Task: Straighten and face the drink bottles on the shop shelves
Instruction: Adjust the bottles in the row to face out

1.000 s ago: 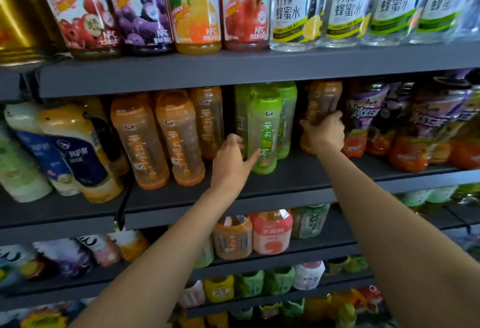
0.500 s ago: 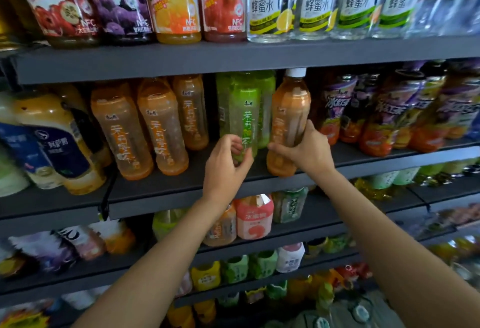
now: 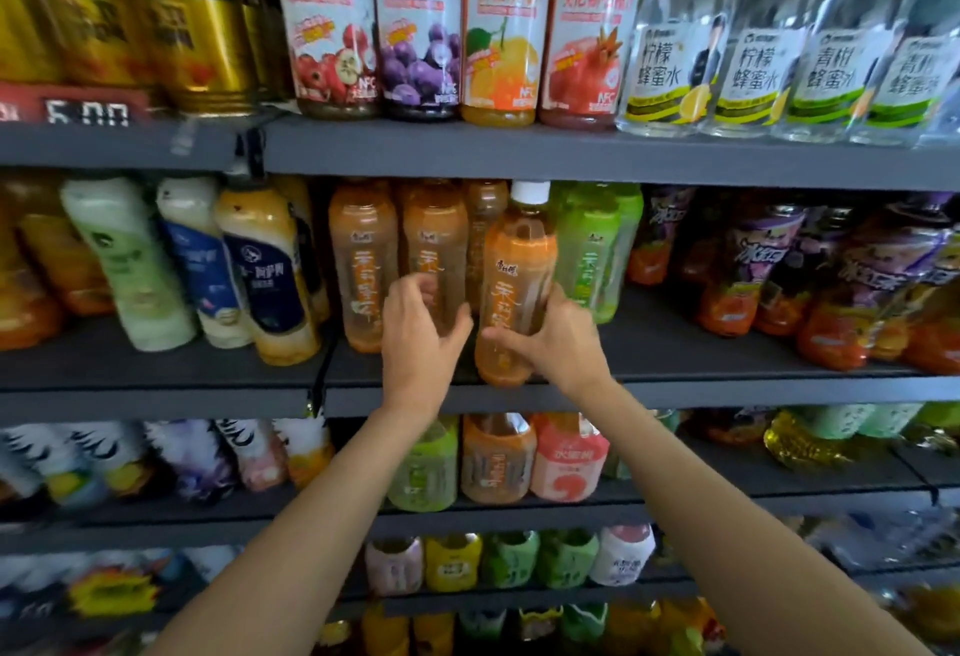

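A: Where is the orange bottle?

B: On the middle shelf, at the near edge, between more orange ones on the left and green bottles on the right. It has a white cap.

A: Who holds it?

B: The right hand does. Its fingers curl round the low part of the bottle. The left hand wraps the bottle beside it, fingers bent round the front.

A: Is it hard to hold?

B: I think it is full, so a bit heavy. The plastic looks smooth and may slip or squash a little.

A: So where should you grab?

B: Low on the fat part, like now. Then turn it so the words face out.
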`<state>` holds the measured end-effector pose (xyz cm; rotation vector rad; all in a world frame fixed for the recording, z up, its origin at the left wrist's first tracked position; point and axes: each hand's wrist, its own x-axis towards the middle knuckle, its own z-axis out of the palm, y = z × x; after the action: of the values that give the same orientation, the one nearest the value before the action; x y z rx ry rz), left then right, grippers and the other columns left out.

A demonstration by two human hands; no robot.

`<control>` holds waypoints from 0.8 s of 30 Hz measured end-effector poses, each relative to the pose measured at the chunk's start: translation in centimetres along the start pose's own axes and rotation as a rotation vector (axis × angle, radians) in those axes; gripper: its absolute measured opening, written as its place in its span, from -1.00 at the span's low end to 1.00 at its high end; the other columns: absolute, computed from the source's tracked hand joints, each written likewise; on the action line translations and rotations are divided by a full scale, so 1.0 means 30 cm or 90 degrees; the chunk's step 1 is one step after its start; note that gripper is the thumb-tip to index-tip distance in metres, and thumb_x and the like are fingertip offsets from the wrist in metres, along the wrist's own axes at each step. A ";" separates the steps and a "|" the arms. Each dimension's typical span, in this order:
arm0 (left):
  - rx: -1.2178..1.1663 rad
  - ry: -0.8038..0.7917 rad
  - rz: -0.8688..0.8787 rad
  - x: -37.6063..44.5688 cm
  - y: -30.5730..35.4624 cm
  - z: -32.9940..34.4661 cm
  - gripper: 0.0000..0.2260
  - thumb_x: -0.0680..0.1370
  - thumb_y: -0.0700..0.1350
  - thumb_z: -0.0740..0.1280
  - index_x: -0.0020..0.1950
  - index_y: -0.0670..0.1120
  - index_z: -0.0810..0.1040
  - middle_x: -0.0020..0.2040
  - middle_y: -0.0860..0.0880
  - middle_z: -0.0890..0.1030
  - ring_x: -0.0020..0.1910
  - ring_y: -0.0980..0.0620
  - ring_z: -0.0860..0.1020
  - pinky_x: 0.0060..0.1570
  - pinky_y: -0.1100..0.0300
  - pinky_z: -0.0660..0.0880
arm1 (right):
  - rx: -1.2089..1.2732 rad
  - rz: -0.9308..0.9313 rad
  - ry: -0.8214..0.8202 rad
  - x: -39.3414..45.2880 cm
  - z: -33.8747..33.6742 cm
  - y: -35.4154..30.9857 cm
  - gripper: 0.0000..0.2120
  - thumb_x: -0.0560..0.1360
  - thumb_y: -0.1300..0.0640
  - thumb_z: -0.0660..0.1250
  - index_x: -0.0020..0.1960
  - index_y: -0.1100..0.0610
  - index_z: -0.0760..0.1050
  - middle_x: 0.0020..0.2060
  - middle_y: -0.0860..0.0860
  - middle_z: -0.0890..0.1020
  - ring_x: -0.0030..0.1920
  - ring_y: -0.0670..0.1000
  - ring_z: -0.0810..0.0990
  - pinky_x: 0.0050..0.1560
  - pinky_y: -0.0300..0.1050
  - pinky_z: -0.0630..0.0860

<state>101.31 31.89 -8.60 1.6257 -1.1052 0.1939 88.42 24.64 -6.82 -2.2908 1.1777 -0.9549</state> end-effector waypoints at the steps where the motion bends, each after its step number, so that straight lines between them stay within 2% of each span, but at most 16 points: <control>1: 0.015 -0.014 -0.006 0.006 -0.013 -0.011 -0.63 0.48 -0.10 0.40 0.22 -0.19 0.41 0.11 -0.10 0.47 0.16 0.00 0.42 0.05 0.42 0.24 | -0.007 0.004 -0.013 0.020 0.013 -0.010 -0.29 0.28 -0.20 0.47 0.21 0.25 0.38 0.07 0.16 0.61 0.07 0.13 0.59 0.06 0.01 0.52; 3: 0.046 -0.037 -0.011 0.015 -0.036 -0.027 -0.57 0.50 -0.07 0.38 0.29 -0.18 0.37 0.19 -0.10 0.46 0.23 0.00 0.40 0.11 0.38 0.26 | -0.002 0.025 -0.053 0.063 0.031 -0.027 -0.28 0.30 -0.19 0.47 0.25 0.23 0.36 0.11 0.15 0.60 0.12 0.14 0.57 0.10 0.01 0.50; 7: 0.095 -0.036 -0.050 0.032 -0.061 -0.041 -0.53 0.54 -0.03 0.32 0.38 -0.16 0.30 0.29 -0.10 0.42 0.29 -0.02 0.40 0.22 0.16 0.37 | 0.043 0.090 -0.112 0.128 0.043 -0.037 -0.30 0.35 -0.10 0.47 0.31 0.20 0.28 0.20 0.14 0.55 0.21 0.15 0.52 0.20 0.07 0.47; 11: 0.114 -0.045 -0.090 0.044 -0.056 -0.022 -0.44 0.54 0.03 0.31 0.44 -0.16 0.23 0.32 -0.12 0.45 0.30 -0.06 0.43 0.18 0.12 0.40 | 0.029 0.089 -0.015 0.095 0.076 -0.022 -0.42 0.37 -0.07 0.47 0.16 0.21 0.28 0.06 0.18 0.59 0.07 0.21 0.58 0.02 0.10 0.53; 14: 0.143 -0.066 -0.116 0.053 -0.043 0.009 -0.40 0.52 0.07 0.33 0.44 -0.17 0.21 0.28 -0.13 0.48 0.25 -0.11 0.47 0.10 0.09 0.44 | -0.005 0.096 0.032 0.056 0.120 -0.020 -0.45 0.38 -0.08 0.46 0.13 0.23 0.29 0.09 0.19 0.54 0.09 0.20 0.55 0.03 0.12 0.52; 18: 0.209 -0.078 -0.125 0.060 -0.043 0.040 -0.43 0.52 0.02 0.35 0.40 -0.18 0.21 0.28 -0.14 0.43 0.23 -0.13 0.47 0.09 0.09 0.45 | -0.060 0.130 0.023 0.055 0.146 -0.023 -0.44 0.39 -0.12 0.42 0.15 0.24 0.33 0.12 0.17 0.50 0.13 0.19 0.52 0.04 0.08 0.50; 24: 0.263 -0.066 -0.088 0.060 -0.063 0.047 -0.46 0.52 0.01 0.34 0.38 -0.17 0.21 0.25 -0.13 0.42 0.25 -0.09 0.45 0.10 0.13 0.46 | -0.040 0.161 0.012 0.083 0.155 -0.036 -0.46 0.39 -0.05 0.43 0.17 0.26 0.32 0.12 0.19 0.53 0.11 0.20 0.54 -0.03 0.03 0.48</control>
<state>103.13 29.63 -9.29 2.0933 -1.0739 0.2620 93.42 23.36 -8.38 -2.1180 1.4828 -0.8562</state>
